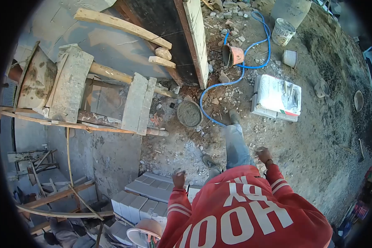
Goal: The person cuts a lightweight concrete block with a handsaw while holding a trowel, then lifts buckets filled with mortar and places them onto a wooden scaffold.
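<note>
My left hand (179, 178) hangs beside the stack of grey blocks (146, 202), with its fingers loosely apart and nothing visible in them. On the other side of my body, my right hand (263, 155) is held out over the bare ground near my leg, fingers spread and holding nothing. A round pan of wet mortar (189, 113) rests on the ground ahead of my feet. To the right of it sits a pile of pale blocks (263, 110) with a white plastic sheet (279, 94) on top.
A blue hose (214, 85) winds over rubble ahead. An orange bucket (237, 55) lies tipped beside it. Wooden scaffolding with planks (132, 103) stands to the left. Farther off are a white bucket (283, 32) and a tool with a wooden handle (361, 149).
</note>
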Tool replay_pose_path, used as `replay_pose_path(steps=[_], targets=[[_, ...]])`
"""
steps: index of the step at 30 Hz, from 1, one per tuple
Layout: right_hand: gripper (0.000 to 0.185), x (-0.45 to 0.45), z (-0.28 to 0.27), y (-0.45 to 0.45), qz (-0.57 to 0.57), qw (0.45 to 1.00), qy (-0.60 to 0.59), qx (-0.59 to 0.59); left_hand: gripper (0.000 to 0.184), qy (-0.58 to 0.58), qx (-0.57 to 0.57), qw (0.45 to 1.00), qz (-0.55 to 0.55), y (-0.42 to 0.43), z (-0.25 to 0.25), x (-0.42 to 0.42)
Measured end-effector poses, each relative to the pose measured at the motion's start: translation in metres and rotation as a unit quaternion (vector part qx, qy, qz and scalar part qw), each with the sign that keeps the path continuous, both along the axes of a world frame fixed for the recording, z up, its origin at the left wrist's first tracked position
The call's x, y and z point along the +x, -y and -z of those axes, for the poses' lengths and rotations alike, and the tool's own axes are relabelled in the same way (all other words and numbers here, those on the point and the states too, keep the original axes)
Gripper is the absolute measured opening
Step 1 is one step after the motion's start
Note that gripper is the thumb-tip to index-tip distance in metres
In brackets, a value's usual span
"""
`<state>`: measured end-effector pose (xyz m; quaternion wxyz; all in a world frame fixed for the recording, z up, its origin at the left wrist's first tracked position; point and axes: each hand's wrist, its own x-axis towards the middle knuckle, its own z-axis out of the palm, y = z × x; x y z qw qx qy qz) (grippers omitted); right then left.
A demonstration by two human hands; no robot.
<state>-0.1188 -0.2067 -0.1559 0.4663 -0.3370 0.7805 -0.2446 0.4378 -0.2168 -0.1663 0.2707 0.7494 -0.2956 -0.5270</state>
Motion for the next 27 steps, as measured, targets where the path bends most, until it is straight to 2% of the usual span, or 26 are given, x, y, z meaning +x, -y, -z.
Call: replay_pose_path(steps=[1, 2, 4, 5, 7, 8, 10, 11, 12, 14, 16, 17, 18, 19, 20, 21, 22, 23, 24, 25, 26, 27], targets=[[0.026, -0.005, -0.001, 0.034, -0.008, 1.000, 0.006, 0.002, 0.042, 0.072, -0.079, 0.993, 0.058, 0.029, -0.006, -0.008], [0.027, -0.009, -0.009, 0.069, -0.027, 1.000, -0.005, -0.001, 0.042, 0.078, -0.076, 0.993, 0.051, 0.058, -0.022, -0.023], [0.028, -0.021, -0.005, 0.126, -0.051, 0.999, -0.015, -0.005, 0.047, 0.010, -0.079, 0.996, -0.029, 0.112, -0.078, -0.068], [0.026, -0.050, 0.023, 0.174, -0.102, 0.993, -0.060, 0.000, 0.042, -0.005, -0.065, 0.995, -0.070, 0.134, -0.079, -0.103], [0.026, -0.072, 0.047, 0.233, -0.156, 0.977, -0.139, 0.038, 0.041, 0.025, 0.009, 0.999, -0.041, 0.141, -0.065, -0.134], [0.026, -0.087, 0.066, 0.255, -0.170, 0.975, -0.132, 0.052, 0.041, 0.032, 0.026, 0.998, -0.053, 0.129, -0.050, -0.151], [0.026, -0.104, 0.114, 0.296, -0.182, 0.960, -0.192, 0.091, 0.039, 0.138, 0.074, 0.987, 0.043, 0.099, -0.023, -0.179], [0.025, -0.113, 0.129, 0.322, -0.243, 0.939, -0.201, 0.135, 0.039, 0.213, 0.100, 0.969, 0.072, 0.090, -0.039, -0.206], [0.029, -0.118, 0.135, 0.344, -0.289, 0.929, -0.203, 0.111, 0.039, 0.286, 0.124, 0.946, 0.093, 0.086, -0.056, -0.232], [0.035, -0.119, 0.142, 0.395, -0.372, 0.882, -0.245, 0.152, 0.040, 0.276, 0.168, 0.945, 0.046, 0.052, -0.065, -0.259], [0.044, -0.120, 0.167, 0.431, -0.397, 0.887, -0.229, 0.054, 0.043, 0.250, 0.229, 0.940, -0.015, 0.027, -0.080, -0.282], [0.045, -0.118, 0.187, 0.450, -0.449, 0.858, -0.249, 0.019, 0.043, 0.244, 0.260, 0.934, -0.025, 0.014, -0.080, -0.285], [0.032, -0.122, 0.226, 0.463, -0.462, 0.853, -0.238, -0.045, 0.040, 0.265, 0.269, 0.926, -0.028, 0.007, -0.080, -0.292], [0.029, -0.112, 0.224, 0.480, -0.457, 0.840, -0.288, -0.050, 0.040, 0.261, 0.271, 0.926, -0.040, 0.010, -0.090, -0.298], [0.029, -0.110, 0.212, 0.494, -0.493, 0.829, -0.239, -0.115, 0.042, 0.237, 0.271, 0.931, -0.063, 0.008, -0.090, -0.299], [0.031, -0.092, 0.158, 0.511, -0.541, 0.795, -0.260, -0.084, 0.050, 0.258, 0.278, 0.923, -0.060, -0.011, -0.062, -0.296], [0.032, -0.084, 0.190, 0.511, -0.424, 0.855, -0.283, -0.099, 0.055, 0.251, 0.277, 0.922, -0.098, -0.003, -0.065, -0.297], [0.038, -0.069, 0.137, 0.522, -0.465, 0.854, -0.231, -0.024, 0.056, 0.268, 0.254, 0.924, -0.098, -0.013, -0.047, -0.293], [0.043, -0.056, 0.119, 0.527, -0.473, 0.850, -0.230, -0.008, 0.099, 0.380, -0.034, 0.924, 0.021, -0.043, -0.005, -0.295], [0.049, -0.044, 0.103, 0.526, -0.481, 0.845, -0.231, 0.015, 0.102, 0.374, -0.054, 0.924, 0.052, -0.037, 0.014, -0.276], [0.049, -0.027, 0.093, 0.532, -0.478, 0.845, -0.238, 0.008, 0.106, 0.362, -0.067, 0.926, 0.086, -0.030, 0.012, -0.263], [0.053, -0.014, 0.088, 0.528, -0.476, 0.844, -0.247, 0.016, 0.076, 0.306, 0.049, 0.951, -0.015, -0.032, 0.020, -0.257]])
